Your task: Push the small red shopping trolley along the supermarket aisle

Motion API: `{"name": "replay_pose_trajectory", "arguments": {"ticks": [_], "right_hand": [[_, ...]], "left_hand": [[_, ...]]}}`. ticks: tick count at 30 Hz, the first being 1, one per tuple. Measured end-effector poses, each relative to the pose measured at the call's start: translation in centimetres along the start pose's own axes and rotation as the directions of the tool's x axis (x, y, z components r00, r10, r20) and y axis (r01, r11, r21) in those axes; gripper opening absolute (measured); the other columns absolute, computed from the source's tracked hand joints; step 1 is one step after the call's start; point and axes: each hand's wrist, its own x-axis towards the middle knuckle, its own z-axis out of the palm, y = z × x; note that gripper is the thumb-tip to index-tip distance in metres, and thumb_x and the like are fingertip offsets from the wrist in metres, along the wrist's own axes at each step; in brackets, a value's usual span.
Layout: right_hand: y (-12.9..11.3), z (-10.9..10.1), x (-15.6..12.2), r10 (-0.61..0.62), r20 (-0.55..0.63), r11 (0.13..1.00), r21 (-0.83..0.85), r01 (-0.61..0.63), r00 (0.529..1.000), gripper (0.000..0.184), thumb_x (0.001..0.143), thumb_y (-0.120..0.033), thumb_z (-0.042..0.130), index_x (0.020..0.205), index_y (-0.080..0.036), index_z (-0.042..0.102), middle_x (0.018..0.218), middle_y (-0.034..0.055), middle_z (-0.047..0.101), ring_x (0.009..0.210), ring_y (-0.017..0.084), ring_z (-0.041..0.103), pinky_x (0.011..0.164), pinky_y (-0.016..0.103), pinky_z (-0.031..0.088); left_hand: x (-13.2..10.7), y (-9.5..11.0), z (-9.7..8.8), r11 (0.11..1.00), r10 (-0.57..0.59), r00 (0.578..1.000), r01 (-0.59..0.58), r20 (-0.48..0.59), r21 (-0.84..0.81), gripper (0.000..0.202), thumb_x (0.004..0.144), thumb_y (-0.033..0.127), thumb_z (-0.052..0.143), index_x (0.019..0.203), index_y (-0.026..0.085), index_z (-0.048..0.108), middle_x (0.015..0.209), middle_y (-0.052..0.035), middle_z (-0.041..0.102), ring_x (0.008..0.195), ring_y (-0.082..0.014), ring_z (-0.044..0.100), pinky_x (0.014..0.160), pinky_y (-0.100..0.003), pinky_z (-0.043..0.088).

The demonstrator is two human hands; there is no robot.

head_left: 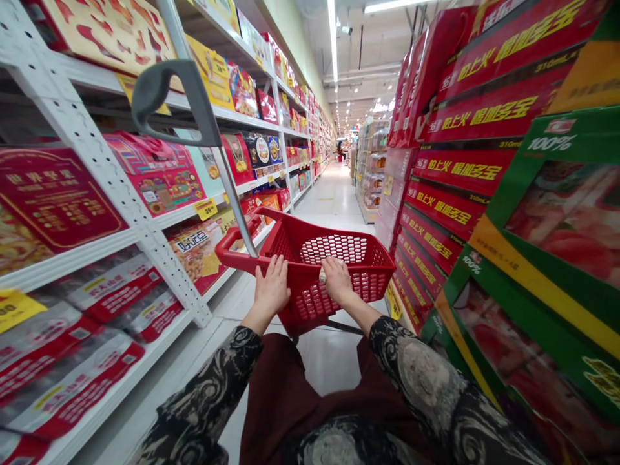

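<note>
A red plastic rolling shopping basket [334, 248] with a honeycomb mesh wall stands in front of my knees. Its grey pull handle [208, 106] sticks up at the left on a metal rod. My left hand [272, 284] is closed over the near rim by the left corner, its fingertips reaching over the edge. Farther right on the same rim, my right hand [338, 278] has its fingers bent over the edge; a small pale item shows beside its fingers, too unclear to name. The visible inside of the basket shows no goods.
White shelves [92, 139] of boxed and bagged goods line the left side. Stacked red drink cartons [455, 165] and green boxes [542, 258] rise close on the right. The tiled aisle [324, 194] runs ahead, with a person [341, 152] far off.
</note>
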Motion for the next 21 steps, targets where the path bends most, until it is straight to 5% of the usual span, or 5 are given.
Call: {"name": "replay_pose_trajectory", "arguments": {"ticks": [9, 17, 21], "right_hand": [[1.8, 0.1, -0.8, 0.065, -0.006, 0.998, -0.004, -0.065, 0.998, 0.048, 0.082, -0.006, 0.035, 0.129, -0.015, 0.046, 0.135, 0.0114, 0.046, 0.126, 0.022, 0.035, 0.102, 0.042, 0.023], [-1.8, 1.4, -0.2, -0.105, -0.033, 0.994, 0.039, 0.106, 0.994, 0.048, 0.085, -0.009, 0.037, 0.132, -0.015, 0.042, 0.141, 0.01, 0.039, 0.13, 0.022, 0.03, 0.104, 0.043, 0.021], [-0.5, 0.9, -0.6, -0.087, -0.015, 0.996, 0.011, 0.088, 0.996, 0.048, 0.085, -0.009, 0.036, 0.132, -0.017, 0.042, 0.139, 0.0092, 0.041, 0.129, 0.022, 0.033, 0.104, 0.043, 0.022]], "left_hand": [[0.7, -0.9, 0.5, 0.998, -0.058, 0.998, 0.058, -0.001, 0.036, 0.067, 0.073, 0.025, 0.045, 0.137, 0.012, 0.031, 0.149, -0.0101, 0.022, 0.138, -0.0255, 0.012, 0.107, -0.058, 0.015], [1.0, 4.1, 1.3, 0.997, 0.05, 0.997, -0.047, 0.064, -0.058, 0.063, 0.075, 0.026, 0.044, 0.136, 0.014, 0.033, 0.148, -0.0098, 0.024, 0.138, -0.0249, 0.014, 0.108, -0.058, 0.013], [0.8, 5.0, 1.2, 0.995, 0.067, 0.994, -0.06, 0.085, -0.075, 0.065, 0.075, 0.024, 0.044, 0.137, 0.013, 0.03, 0.149, -0.0102, 0.021, 0.138, -0.0253, 0.012, 0.108, -0.058, 0.012]]}}
